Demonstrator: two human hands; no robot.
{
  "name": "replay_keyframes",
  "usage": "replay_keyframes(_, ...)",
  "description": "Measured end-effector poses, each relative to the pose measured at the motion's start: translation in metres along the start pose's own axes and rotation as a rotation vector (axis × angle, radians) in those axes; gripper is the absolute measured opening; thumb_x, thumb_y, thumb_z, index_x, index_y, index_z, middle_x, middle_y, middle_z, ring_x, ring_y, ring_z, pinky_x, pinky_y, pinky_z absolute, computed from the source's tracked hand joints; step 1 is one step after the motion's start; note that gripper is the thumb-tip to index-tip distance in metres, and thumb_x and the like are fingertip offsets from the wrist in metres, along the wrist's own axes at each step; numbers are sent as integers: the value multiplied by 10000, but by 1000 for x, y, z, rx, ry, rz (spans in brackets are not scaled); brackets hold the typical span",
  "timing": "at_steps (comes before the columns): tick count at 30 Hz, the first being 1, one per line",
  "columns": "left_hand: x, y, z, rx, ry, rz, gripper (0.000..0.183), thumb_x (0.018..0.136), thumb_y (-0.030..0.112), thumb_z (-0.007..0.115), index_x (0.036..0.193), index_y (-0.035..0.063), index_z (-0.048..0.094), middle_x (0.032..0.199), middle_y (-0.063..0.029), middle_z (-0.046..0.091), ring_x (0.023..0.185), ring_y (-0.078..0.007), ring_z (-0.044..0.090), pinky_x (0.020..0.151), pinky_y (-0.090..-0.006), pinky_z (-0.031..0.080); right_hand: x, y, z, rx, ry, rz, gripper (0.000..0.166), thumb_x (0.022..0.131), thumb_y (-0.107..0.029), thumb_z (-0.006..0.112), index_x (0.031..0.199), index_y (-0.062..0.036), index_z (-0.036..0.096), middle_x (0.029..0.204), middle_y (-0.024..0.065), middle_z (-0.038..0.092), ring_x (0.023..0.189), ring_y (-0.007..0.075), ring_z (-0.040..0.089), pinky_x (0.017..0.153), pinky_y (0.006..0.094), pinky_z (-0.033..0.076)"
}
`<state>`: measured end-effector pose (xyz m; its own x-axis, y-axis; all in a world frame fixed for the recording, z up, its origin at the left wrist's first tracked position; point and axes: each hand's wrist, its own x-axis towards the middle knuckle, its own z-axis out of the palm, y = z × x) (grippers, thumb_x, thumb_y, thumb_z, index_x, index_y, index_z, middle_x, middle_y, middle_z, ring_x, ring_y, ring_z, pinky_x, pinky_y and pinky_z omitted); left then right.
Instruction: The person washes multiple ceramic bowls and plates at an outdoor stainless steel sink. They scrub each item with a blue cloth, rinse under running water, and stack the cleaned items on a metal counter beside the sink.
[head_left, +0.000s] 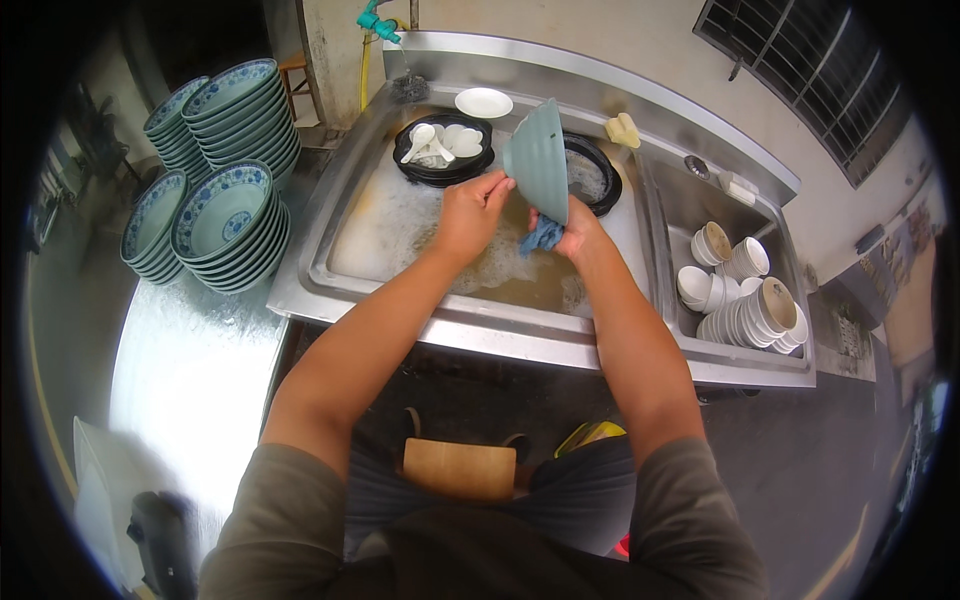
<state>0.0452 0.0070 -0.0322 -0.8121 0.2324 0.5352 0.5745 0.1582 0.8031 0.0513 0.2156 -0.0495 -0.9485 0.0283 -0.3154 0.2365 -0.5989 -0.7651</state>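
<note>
A pale green ribbed bowl (537, 159) is tipped on its side above the soapy water (420, 225) of the large steel sink. My left hand (474, 214) pinches its foot between thumb and fingers. On the opposite side, my right hand (576, 229) holds the bowl's lower rim, with a blue cloth (541, 235) bunched in the palm. The bowl's inside faces away to the right and is hidden. Behind it, partly covered, a black pot (611, 196) holds sudsy water. White soup spoons (442, 142) lie in a stack of black dishes (401, 166) to the left.
Stacked blue-patterned bowls (225, 202) stand on the metal table (187, 345) at left. A teal tap (382, 26) runs over a scouring pad (410, 88). A white plate (484, 103) and a yellow sponge (622, 130) rest along the back ledge. Small white bowls (739, 319) fill part of the right basin.
</note>
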Motion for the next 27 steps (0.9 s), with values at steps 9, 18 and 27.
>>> replay_keyframes(9,0,0,1,164,198,190,130,936,104,746,1004,-5,768,818,-131,760,641,-149,673,620,-302,526,1,2,6,28,-22,40,96,990,-57,574,1035,16,617,813,131,649,668,243,640,597,385,556)
replay_keyframes(18,19,-10,-19,-895,-36,-878,494,1063,418,433,1259,24,658,1213,-138,708,1081,-250,669,1014,-429,499,8,-16,-23,-640,307,-539,361,915,-185,760,1162,54,649,911,165,719,819,279,710,739,392,559)
replay_keyframes(27,17,-15,-21,-570,-120,-713,512,1044,461,521,1259,21,669,1197,-122,724,1075,-235,675,946,-407,511,-28,-18,-1,-1573,273,-755,282,861,-275,785,1067,-88,741,868,179,729,877,388,703,797,465,547)
